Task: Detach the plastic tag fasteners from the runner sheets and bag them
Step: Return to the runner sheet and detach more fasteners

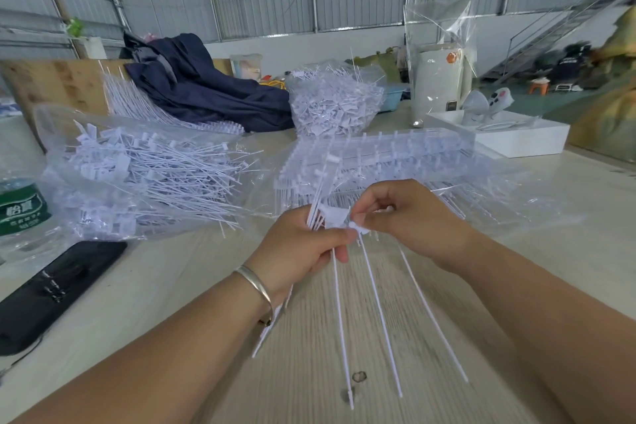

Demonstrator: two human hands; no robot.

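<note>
A small bunch of white plastic tag fasteners (375, 299) is held above the pale wood-grain table (309, 372) near the middle of the scene, their flat tag heads gathered between the two hands and their thin tails fanning down toward the near edge. The bunch is gripped in the curled fingers of the left hand (303, 248), on whose wrist a silver bangle (256, 287) is worn; one tag head is pinched between the thumb and fingertips of the right hand (409, 217), just beside the left thumb. Directly behind the hands, a stack of runner sheets (378, 155) with fasteners attached in rows is seen lying on crumpled clear film. To the left, an open clear plastic bag (137, 179) is filled with loose detached fasteners, and a second heaped bag of fasteners (335, 103) stands farther back at centre. More runner sheets (137, 103) are leaned at far left beside a dark blue garment (203, 83). A black phone (55, 293) lies at near left, with a green-labelled water bottle (22, 206) behind it. At far right, a white box (516, 134) and a white cylindrical appliance (438, 83) wrapped in clear plastic are set on the table.
</note>
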